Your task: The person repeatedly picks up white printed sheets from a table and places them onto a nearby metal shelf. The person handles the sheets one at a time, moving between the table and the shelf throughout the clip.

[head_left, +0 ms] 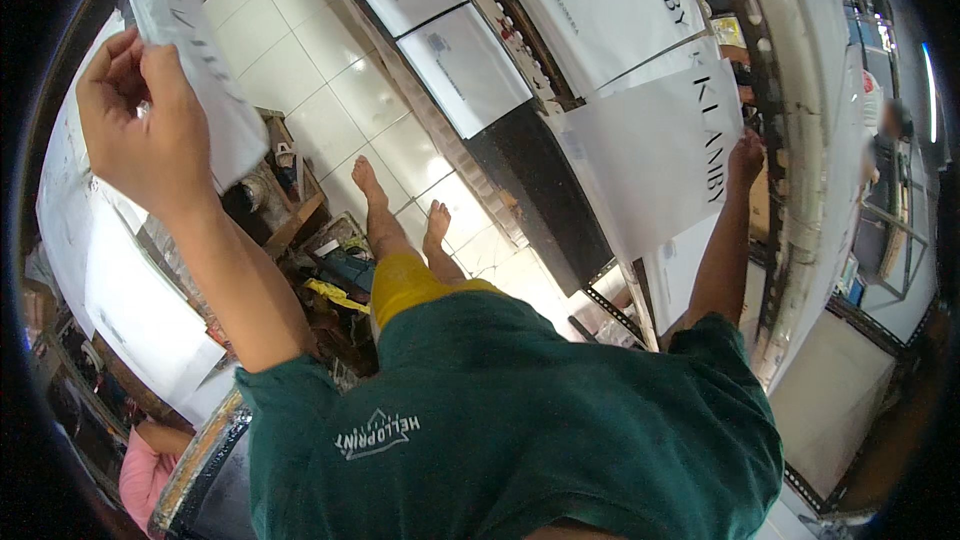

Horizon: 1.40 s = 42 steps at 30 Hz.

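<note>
Head view looks straight down my green shirt (520, 420) to my bare feet (400, 205) on the white floor tiles (300, 50).

Biggest thing first: a long white printed sheet (655, 155). It lies across the black table (530, 190) in front of me and runs from 6 o'clock up to 12 o'clock, with big dark letters down its right side. My right hand (745, 155) is at 3 o'clock. It is on the right edge of this sheet and looks closed on it, but the fingers are too small for me to be sure. More white sheets (465, 65) lie in a row on the table toward 12 o'clock.

Next is a smaller white sheet (190, 50) up at 10 o'clock. My left hand (145, 125) is shut on its lower edge, thumb in front, and lifts it high. The two sheets are well apart, one for each hand.

A small wooden crate (285, 195) sits on the floor near my left arm, at 9 o'clock. It holds dark bits I cannot make out.
</note>
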### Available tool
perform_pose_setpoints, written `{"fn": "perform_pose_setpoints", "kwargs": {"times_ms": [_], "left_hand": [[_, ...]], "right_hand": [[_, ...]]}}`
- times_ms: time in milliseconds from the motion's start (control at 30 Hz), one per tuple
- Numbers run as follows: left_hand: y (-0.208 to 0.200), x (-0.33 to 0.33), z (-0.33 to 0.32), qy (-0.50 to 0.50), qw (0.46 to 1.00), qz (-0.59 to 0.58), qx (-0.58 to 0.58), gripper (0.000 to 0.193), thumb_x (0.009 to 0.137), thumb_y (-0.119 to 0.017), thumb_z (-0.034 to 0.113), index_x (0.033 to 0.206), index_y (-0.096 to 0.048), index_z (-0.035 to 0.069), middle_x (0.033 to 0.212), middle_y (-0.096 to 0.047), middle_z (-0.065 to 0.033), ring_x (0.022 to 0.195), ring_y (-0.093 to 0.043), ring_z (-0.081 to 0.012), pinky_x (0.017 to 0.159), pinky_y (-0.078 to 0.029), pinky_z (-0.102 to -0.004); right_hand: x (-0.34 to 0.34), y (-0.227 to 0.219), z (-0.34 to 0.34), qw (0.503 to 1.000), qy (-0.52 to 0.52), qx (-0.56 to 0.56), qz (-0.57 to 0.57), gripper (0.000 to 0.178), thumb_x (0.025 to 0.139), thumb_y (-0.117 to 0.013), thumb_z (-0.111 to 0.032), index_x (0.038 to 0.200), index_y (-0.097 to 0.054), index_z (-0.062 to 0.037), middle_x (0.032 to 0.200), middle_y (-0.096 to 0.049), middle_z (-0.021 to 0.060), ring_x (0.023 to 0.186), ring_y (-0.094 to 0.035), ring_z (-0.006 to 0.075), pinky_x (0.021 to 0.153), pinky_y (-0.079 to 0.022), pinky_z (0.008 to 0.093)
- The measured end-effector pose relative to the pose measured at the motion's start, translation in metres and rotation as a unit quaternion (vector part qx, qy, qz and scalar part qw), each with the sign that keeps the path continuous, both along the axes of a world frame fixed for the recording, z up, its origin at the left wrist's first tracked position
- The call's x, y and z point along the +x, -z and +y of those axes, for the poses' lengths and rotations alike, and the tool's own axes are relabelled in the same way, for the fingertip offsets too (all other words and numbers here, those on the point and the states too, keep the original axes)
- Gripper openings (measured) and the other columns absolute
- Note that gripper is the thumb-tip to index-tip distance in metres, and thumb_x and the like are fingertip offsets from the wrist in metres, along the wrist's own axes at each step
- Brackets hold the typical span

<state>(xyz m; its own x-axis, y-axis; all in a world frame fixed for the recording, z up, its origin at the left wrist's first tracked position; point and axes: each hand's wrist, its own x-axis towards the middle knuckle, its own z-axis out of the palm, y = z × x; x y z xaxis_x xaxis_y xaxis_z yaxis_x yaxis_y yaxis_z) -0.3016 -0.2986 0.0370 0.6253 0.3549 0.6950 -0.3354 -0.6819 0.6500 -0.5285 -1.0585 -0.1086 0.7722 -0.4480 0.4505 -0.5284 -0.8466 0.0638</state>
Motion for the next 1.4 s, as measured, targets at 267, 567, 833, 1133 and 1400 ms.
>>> {"fn": "perform_pose_setpoints", "kwargs": {"times_ms": [267, 567, 833, 1133, 1400], "left_hand": [[0.056, -0.067, -0.044, 0.065, 0.984, 0.127, -0.104, 0.021, 0.074, -0.062, 0.001, 0.093, -0.055, -0.002, 0.082, -0.056, -0.0055, 0.071, -0.051, -0.0082, 0.066, -0.042, -0.0186], [0.102, -0.099, -0.042, 0.081, 0.95, 0.253, -0.164, 0.025, 0.074, -0.059, -0.002, 0.098, -0.052, -0.002, 0.082, -0.054, -0.0043, 0.072, -0.049, -0.0075, 0.066, -0.041, -0.0179], [0.107, -0.114, -0.05, 0.111, 0.933, 0.292, -0.181, 0.031, 0.073, -0.06, -0.004, 0.103, -0.052, -0.003, 0.084, -0.055, -0.0048, 0.07, -0.049, -0.006, 0.062, -0.04, -0.016], [0.125, -0.187, -0.107, 0.195, 0.936, 0.289, -0.054, 0.025, 0.066, -0.062, -0.004, 0.09, -0.063, 0.0, 0.077, -0.06, -0.0077, 0.062, -0.055, -0.0113, 0.058, -0.045, -0.0217], [0.149, -0.259, -0.167, 0.319, 0.914, 0.245, -0.046, 0.022, 0.062, -0.065, -0.002, 0.084, -0.061, -0.001, 0.08, -0.06, -0.012, 0.065, -0.058, -0.0244, 0.06, -0.048, -0.0313]], "right_hand": [[0.078, -0.005, 0.021, 0.986, 0.094, 0.136, 0.028, 0.037, 0.075, -0.043, -0.012, 0.109, -0.058, -0.0128, 0.097, -0.062, 0.0126, 0.09, -0.059, 0.0282, 0.081, -0.044, 0.0354], [0.091, 0.015, -0.031, 0.986, 0.102, 0.126, 0.039, 0.026, 0.078, -0.046, -0.023, 0.101, -0.059, -0.0204, 0.099, -0.06, 0.0114, 0.094, -0.056, 0.0331, 0.081, -0.044, 0.041], [0.098, 0.005, -0.001, 0.995, 0.053, -0.079, -0.003, 0.029, 0.079, -0.051, -0.029, 0.098, -0.059, -0.0094, 0.102, -0.059, 0.0091, 0.093, -0.057, 0.0272, 0.077, -0.045, 0.0379], [0.064, -0.06, 0.411, 0.743, -0.308, 0.582, 0.12, 0.03, 0.079, -0.06, -0.012, 0.108, -0.054, -0.0062, 0.095, -0.058, 0.0044, 0.076, -0.055, 0.0081, 0.066, -0.043, 0.0223], [0.013, -0.025, 0.471, 0.763, -0.239, 0.576, 0.17, 0.022, 0.074, -0.061, -0.014, 0.09, -0.056, 0.0001, 0.065, -0.057, 0.0153, 0.057, -0.058, 0.0235, 0.052, -0.044, 0.0301]]}}
